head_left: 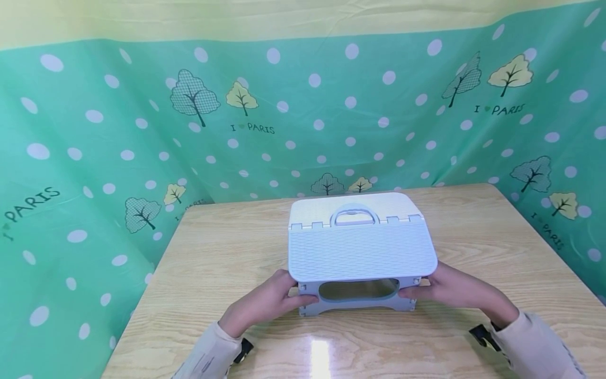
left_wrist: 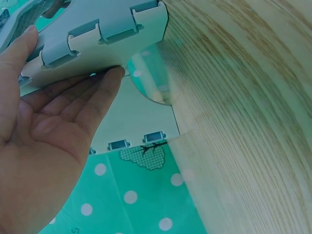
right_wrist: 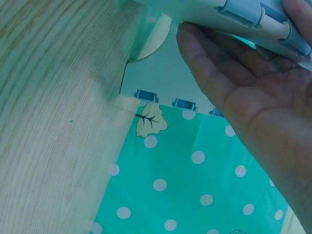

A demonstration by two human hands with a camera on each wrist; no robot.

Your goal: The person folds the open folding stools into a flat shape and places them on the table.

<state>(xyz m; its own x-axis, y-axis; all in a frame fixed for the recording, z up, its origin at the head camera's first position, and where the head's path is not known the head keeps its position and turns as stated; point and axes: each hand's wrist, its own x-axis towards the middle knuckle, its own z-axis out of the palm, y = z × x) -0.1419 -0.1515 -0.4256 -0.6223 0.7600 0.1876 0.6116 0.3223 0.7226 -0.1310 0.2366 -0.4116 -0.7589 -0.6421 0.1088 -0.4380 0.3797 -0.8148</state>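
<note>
- Folding stool (head_left: 362, 251), white and pale blue, upright on the wood-grain table (head_left: 227, 237), around mid-width, top panel facing up
- Left hand (head_left: 276, 296) grips its left end: thumb on the front panel, fingers behind, gap closed down to the panel
- Right hand (head_left: 445, 287) does the same at the right end, thumb beside the oval cutout
- Handle (head_left: 355, 215) lies in the top, untouched
- Green dotted curtain (head_left: 284, 116) hangs behind the table
</note>
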